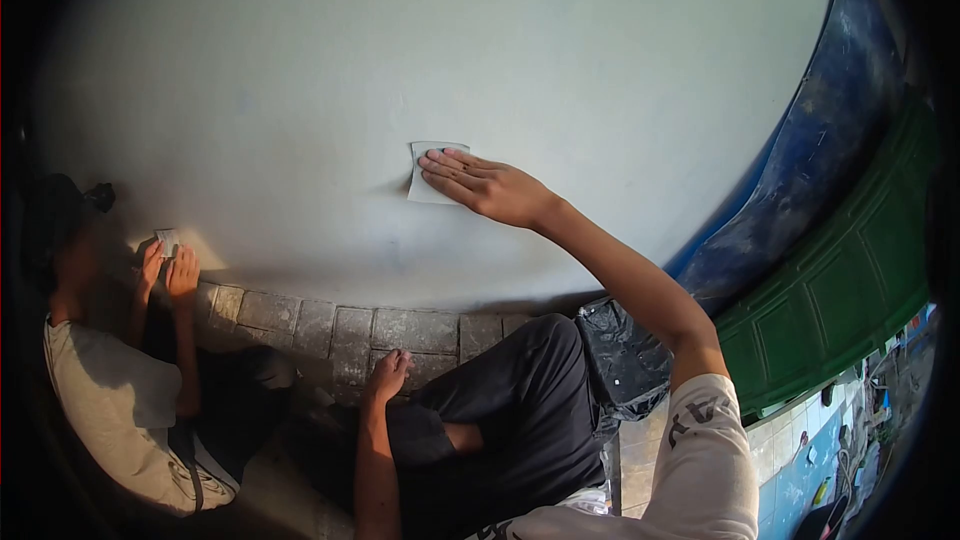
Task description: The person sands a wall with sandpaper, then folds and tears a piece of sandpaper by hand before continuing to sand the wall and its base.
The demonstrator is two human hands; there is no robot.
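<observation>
My right hand (pixel 490 185) presses a grey sheet of sandpaper (pixel 424 188) against the pale wall (pixel 300 90), its fingers laid over the paper. The sheet's left and lower edges stick out past the fingers. My right arm is stretched out from the right. Lower down, my left hand (pixel 388 376) hangs near my bent leg in dark trousers, in front of the tiles at the wall's foot. Its fingers are curled loosely, and I see nothing in them.
At left, another person (pixel 110 390) sits close to the wall, hands (pixel 180 272) on a small sheet (pixel 167 240). A black plastic bag (pixel 625 360) lies beside my knee. Blue sheeting (pixel 790 170) and a green panelled piece (pixel 830 290) stand at right. Grey tiles (pixel 415 330) edge the wall.
</observation>
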